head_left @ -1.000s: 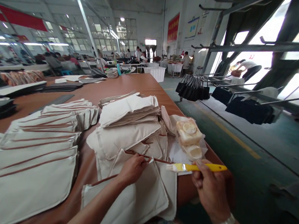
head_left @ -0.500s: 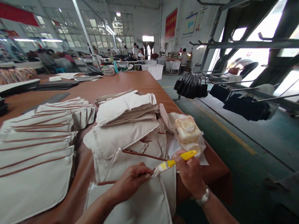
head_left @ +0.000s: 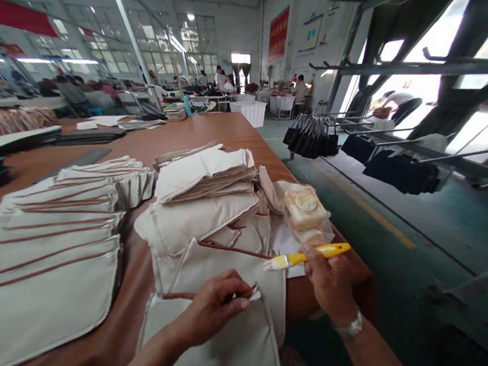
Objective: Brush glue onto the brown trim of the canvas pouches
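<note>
My right hand (head_left: 330, 281) grips a yellow-handled paintbrush (head_left: 306, 257), its pale bristles pointing left over a cream fabric piece. My left hand (head_left: 219, 301) pinches the brown-trimmed top corner of the nearest cream fabric panel (head_left: 230, 341), and a whitish bit shows at its fingertips. Just beyond lies another cream panel (head_left: 219, 269) with brown edging. Behind that rises a stack of folded cream pieces (head_left: 206, 174). A plastic tub smeared with yellowish residue (head_left: 305, 208) stands on white paper at the right table edge, beyond my right hand.
Overlapping cream panels with brown edging (head_left: 47, 280) cover the left of the brown table (head_left: 227, 127). Dark flat pieces (head_left: 88, 135) lie farther back. To the right is a metal rack (head_left: 408, 66) with hanging black items (head_left: 311, 140). Several people work in the background.
My right hand has drawn the paintbrush up and to the right, away from the corner. My left hand still pinches the panel's corner, now turned slightly.
</note>
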`<state>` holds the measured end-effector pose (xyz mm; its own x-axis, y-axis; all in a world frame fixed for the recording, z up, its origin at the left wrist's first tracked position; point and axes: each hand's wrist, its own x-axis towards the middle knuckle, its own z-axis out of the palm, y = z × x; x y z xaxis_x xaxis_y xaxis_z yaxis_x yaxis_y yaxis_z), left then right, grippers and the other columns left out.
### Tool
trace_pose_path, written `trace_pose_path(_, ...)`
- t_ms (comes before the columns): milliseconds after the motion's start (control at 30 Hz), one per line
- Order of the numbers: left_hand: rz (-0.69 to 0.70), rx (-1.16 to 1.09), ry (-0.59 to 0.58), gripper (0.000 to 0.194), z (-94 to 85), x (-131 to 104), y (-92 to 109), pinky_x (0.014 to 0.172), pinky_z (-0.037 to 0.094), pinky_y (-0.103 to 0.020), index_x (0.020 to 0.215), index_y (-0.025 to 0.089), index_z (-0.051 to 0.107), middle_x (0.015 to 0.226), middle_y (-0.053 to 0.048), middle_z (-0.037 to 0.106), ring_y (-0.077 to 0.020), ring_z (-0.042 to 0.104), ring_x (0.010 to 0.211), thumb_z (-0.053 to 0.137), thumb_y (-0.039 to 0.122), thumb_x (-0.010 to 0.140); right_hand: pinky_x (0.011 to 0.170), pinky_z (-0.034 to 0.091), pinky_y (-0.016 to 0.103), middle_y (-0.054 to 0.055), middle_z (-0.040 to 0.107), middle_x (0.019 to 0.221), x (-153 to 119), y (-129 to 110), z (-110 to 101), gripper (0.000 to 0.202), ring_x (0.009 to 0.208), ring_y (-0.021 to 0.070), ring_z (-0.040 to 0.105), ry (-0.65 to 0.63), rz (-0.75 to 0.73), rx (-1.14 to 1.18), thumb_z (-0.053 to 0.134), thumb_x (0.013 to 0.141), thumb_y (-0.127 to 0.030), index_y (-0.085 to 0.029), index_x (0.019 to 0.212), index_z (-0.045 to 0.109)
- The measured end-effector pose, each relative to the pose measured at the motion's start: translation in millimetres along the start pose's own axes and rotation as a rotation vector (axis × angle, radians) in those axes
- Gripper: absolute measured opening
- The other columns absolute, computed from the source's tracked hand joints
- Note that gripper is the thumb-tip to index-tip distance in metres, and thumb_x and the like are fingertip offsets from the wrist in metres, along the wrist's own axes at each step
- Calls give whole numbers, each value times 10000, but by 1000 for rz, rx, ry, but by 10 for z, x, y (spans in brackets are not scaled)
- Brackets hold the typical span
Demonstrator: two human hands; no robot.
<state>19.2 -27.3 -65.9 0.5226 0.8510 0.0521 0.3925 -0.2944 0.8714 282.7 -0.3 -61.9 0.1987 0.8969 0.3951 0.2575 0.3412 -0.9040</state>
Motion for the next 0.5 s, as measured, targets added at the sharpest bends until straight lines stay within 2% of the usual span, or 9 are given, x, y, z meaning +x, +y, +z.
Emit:
trace_pose_path(100, 164, 141, 109, 169, 130, -91, 12, 676, 443, -210, 934, 173, 690, 875, -32, 603, -116, 591, 745, 593, 301, 985, 448, 333, 242, -41, 471, 552, -40, 66, -59, 329, 470, 129, 422, -11, 146, 167, 607, 998, -471, -177, 852, 620)
trace_pose_path(200, 373, 362, 194, 96, 228, -163, 8, 642, 425, -199, 973, 180, 662, 859, -26, 608, -105, 582, 715, 573, 211, 992, 420, 282, 219, -40, 476, 582, -130, -16, -62, 334, 474, 112, 393, -94, 253, 305, 638, 980, -490, -172, 882, 619)
trace_pose_path(300, 487, 584, 250, 83, 244, -215, 34, 596, 394, -217, 982, 187, 648, 822, -18, 599, -116, 546, 674, 575, 222, 996, 436, 286, 215, -27, 495, 589, -189, -201, -135, 344, 494, 111, 411, -322, 267, 287, 636, 980, -490, -165, 866, 633)
trace_pose_path(367, 531, 689, 237, 120, 221, -246, 72, 582, 379, -241, 979, 184, 642, 797, -16, 588, -132, 522, 660, 533, 220, 1015, 459, 314, 222, -24, 488, 563, -187, -308, -244, 359, 496, 115, 423, -475, 248, 236, 635, 977, -485, -163, 816, 638)
trace_pose_path(400, 554, 728, 218, 140, 207, -259, 95, 580, 376, -254, 985, 177, 639, 791, -19, 586, -140, 515, 662, 508, 209, 1022, 469, 327, 226, -24, 486, 557, -179, -343, -303, 360, 495, 117, 426, -509, 238, 216, 637, 975, -480, -164, 801, 639)
trace_pose_path(433, 584, 760, 203, 156, 193, -271, 120, 579, 376, -267, 997, 165, 637, 789, -24, 588, -149, 510, 667, 485, 193, 1025, 478, 337, 229, -22, 490, 561, -170, -366, -356, 355, 497, 119, 430, -504, 225, 198, 636, 977, -474, -167, 797, 638)
trace_pose_path(500, 645, 809, 196, 176, 171, -288, 168, 575, 381, -288, 1036, 134, 632, 796, -37, 599, -162, 503, 675, 459, 161, 1022, 487, 345, 231, -17, 517, 601, -169, -391, -416, 324, 514, 122, 440, -405, 193, 170, 626, 991, -455, -177, 826, 636)
